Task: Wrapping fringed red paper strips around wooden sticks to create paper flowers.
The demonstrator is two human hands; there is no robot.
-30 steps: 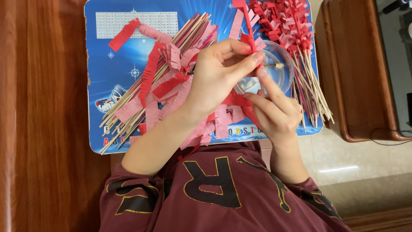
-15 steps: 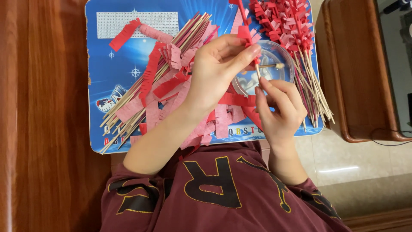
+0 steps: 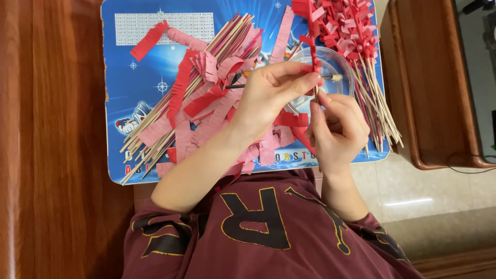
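Note:
My left hand [image 3: 271, 95] pinches a thin wooden stick wrapped in red fringed paper [image 3: 311, 44], which stands upright over the blue board [image 3: 150, 72]. Just below, my right hand [image 3: 338, 129] grips the lower part of the same stick with its fingertips. The two hands touch each other. Behind them sits a clear round dish [image 3: 338, 62] with a small brush [image 3: 333, 77] lying across it. The stick's lower end is hidden by my fingers.
Loose pink and red fringed paper strips [image 3: 206, 98] lie heaped over bare bamboo sticks [image 3: 150, 142] on the board. A bundle of wrapped red sticks [image 3: 356, 36] lies at the upper right. A wooden table [image 3: 51, 155] is on the left, a wooden cabinet [image 3: 429, 93] on the right.
My right hand has risen to meet the left on the stick. The left hand's fingers have shifted slightly down and right along the red wrapping.

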